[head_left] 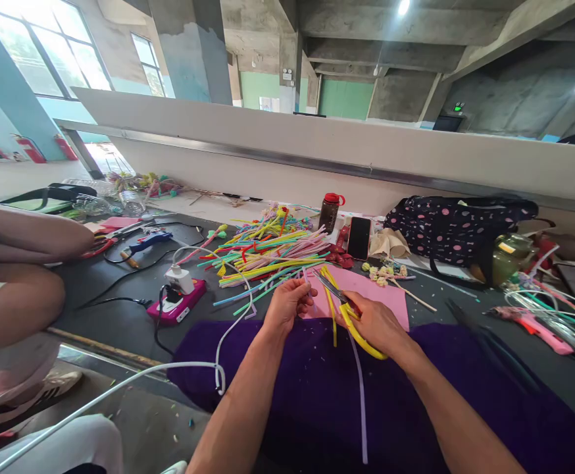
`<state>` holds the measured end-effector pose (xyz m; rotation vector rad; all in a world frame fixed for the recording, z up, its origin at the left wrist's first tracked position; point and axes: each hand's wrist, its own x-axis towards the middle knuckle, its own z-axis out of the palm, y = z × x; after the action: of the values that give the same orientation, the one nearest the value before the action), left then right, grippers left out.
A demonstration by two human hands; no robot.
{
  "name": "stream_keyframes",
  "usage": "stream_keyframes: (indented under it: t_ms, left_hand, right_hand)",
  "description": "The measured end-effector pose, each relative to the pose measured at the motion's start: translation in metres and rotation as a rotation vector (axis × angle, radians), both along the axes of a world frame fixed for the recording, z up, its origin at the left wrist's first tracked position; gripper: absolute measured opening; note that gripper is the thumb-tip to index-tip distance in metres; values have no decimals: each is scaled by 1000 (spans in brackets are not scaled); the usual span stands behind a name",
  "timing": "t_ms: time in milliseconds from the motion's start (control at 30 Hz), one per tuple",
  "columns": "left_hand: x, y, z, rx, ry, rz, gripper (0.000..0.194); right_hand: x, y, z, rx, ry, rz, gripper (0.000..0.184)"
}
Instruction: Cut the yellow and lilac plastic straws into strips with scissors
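Bottle (328,216): dark, red-lidded, upright toward the worktop (102,289)'s far edge; contents indistinct.
Bag (445,230): patterned, slumped toward the far edge, right of the bottle; contents hidden.
Left hand (288,304): fingertips pinched together on a lilac stem (306,275), by the worktop's near edge.
Right hand (379,324): wrapped around yellow-handled scissors (362,341), blades pointing toward the left hand.

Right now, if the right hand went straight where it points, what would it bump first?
The right hand holds scissors, pointing up and left in the picture. Their tips would probably meet the pale purple strip in the left hand first, though depth is unclear.
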<state>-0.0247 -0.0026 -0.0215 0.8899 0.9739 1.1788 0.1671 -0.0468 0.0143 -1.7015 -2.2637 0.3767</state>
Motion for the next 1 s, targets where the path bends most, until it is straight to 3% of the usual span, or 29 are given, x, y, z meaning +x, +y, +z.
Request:
stream_keyframes:
  t_ms: [267, 700, 1000]
  left_hand:
    - [0, 0, 1, -23, -63, -3, 26]
    - [4, -2, -2, 40, 47, -141, 23]
    - [5, -2, -2, 58, 121, -162, 18]
  right_hand:
    - [3, -2, 11, -21, -28, -10, 47]
    - [-3, -5, 7, -73, -52, 34, 55]
    - [-3, -6, 7, -101, 1, 67, 55]
